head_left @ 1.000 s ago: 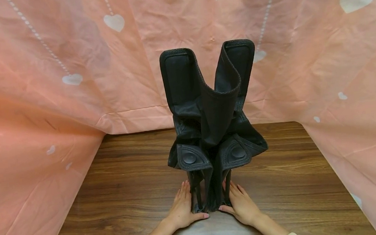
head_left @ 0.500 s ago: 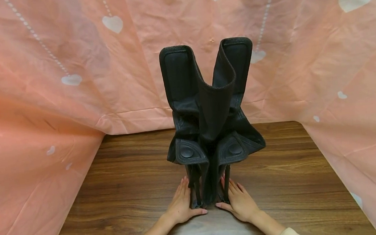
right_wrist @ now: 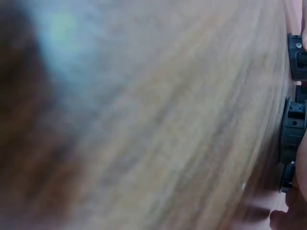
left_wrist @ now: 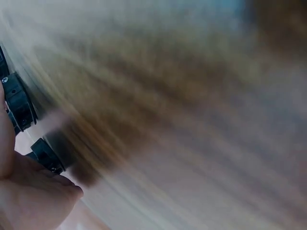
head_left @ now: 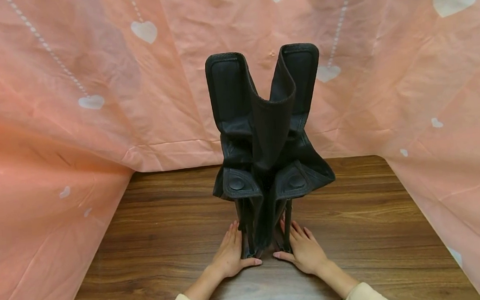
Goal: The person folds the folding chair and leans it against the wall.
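A black fabric folding chair (head_left: 264, 134), mostly folded up, stands upright on the table in the head view. Two flaps spread apart at its top, and dark legs (head_left: 288, 225) run down below the fabric. My left hand (head_left: 228, 254) lies along the left side of its base, fingers straight, thumb stretched across the front. On the opposite side, my right hand (head_left: 306, 253) presses in the same way. Black plastic feet (left_wrist: 20, 103) show beside the palm in the left wrist view; similar black feet (right_wrist: 293, 132) appear at the edge of the right wrist view.
The chair stands on a brown wood-grain table (head_left: 165, 220). A pink curtain (head_left: 96, 132) with white hearts encloses the table at the back and both sides. Light reflects off the tabletop near the front.
Both hands and the chair have slid a little away from me across the table. The chair's top now sits higher in the head view, and more of both sleeves shows.
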Motion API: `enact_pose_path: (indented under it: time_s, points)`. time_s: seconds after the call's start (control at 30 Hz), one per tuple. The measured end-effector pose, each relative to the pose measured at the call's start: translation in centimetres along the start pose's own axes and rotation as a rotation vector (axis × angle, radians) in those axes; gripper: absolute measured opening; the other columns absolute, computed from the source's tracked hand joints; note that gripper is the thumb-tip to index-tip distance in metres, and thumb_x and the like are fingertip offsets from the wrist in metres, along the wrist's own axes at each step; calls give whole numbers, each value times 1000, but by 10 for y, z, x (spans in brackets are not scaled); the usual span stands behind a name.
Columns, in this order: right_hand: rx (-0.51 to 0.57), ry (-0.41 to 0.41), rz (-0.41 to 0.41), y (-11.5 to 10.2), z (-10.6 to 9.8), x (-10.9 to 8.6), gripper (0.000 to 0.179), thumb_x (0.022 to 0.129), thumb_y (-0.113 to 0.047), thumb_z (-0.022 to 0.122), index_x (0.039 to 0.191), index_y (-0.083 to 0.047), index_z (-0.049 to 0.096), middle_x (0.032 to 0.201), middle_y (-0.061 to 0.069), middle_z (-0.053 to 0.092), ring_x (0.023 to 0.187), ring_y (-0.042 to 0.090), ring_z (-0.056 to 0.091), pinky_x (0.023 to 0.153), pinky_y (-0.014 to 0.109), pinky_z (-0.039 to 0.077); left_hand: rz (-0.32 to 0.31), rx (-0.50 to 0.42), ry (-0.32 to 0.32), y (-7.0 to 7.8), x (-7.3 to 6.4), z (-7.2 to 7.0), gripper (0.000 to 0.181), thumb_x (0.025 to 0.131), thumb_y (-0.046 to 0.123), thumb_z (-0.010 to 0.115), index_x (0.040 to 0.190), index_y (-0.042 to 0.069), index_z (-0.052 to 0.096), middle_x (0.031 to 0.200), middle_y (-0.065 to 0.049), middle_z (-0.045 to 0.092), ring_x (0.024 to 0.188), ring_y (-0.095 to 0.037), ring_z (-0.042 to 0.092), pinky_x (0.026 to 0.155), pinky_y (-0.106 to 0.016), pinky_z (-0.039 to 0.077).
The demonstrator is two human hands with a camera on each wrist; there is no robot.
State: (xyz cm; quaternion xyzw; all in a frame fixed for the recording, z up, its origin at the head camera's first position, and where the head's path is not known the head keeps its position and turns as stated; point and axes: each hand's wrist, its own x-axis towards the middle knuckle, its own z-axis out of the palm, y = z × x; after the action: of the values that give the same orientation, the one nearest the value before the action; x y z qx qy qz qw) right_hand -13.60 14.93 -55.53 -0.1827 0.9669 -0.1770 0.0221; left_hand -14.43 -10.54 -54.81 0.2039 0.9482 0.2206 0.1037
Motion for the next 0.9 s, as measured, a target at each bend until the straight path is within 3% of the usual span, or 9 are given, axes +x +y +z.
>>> enact_pose_path:
  time_s: [0.37,0.9]
  points:
    - [34,54,10,0,0,12,89,88,-60,56,150,-1,31,150,20,42,141,43,34,111,65,29,2,16,3,-6,13,-6,106,84,60,63,149,-11,19,158,-29,14,149,-39,16,121,-50,23]
    - [21,8,42,2,-2,29,89,90,-59,53,152,-1,27,153,19,37,144,41,30,115,64,24,6,25,18,-10,26,-7,103,87,58,61,150,-11,18,157,-29,18,149,-39,16,122,-49,21]
